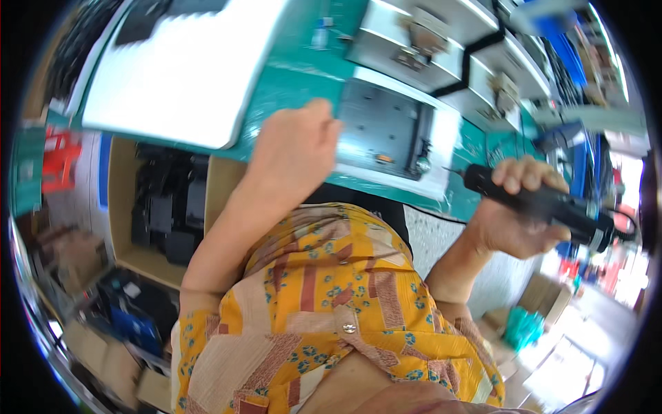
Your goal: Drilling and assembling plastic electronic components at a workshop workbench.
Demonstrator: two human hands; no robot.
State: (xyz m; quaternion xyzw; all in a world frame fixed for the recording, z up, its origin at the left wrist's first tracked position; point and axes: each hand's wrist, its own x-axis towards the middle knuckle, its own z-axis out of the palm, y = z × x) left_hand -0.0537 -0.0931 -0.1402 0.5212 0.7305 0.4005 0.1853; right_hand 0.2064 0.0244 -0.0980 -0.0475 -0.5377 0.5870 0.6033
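Observation:
A black electric screwdriver (484, 182) lies across my right hand (514, 224), fingers wrapped round its body. Its thin bit points left toward the near right corner of a shallow black plastic housing (383, 117). That housing rests on a white sheet (447, 141), open side up, with a small orange part (383, 159) near its front edge. By the housing's left side, my left hand (296, 141) is closed, knuckles up. Its fingertips are curled out of sight, so whatever they may hold is hidden.
A green mat (293, 79) covers the bench. At left lies a large white panel (179, 83); below it stands a cardboard box (124, 231) of black parts. White bins (379, 31) line the back, holding small parts. A small bottle (321, 34) stands behind the housing.

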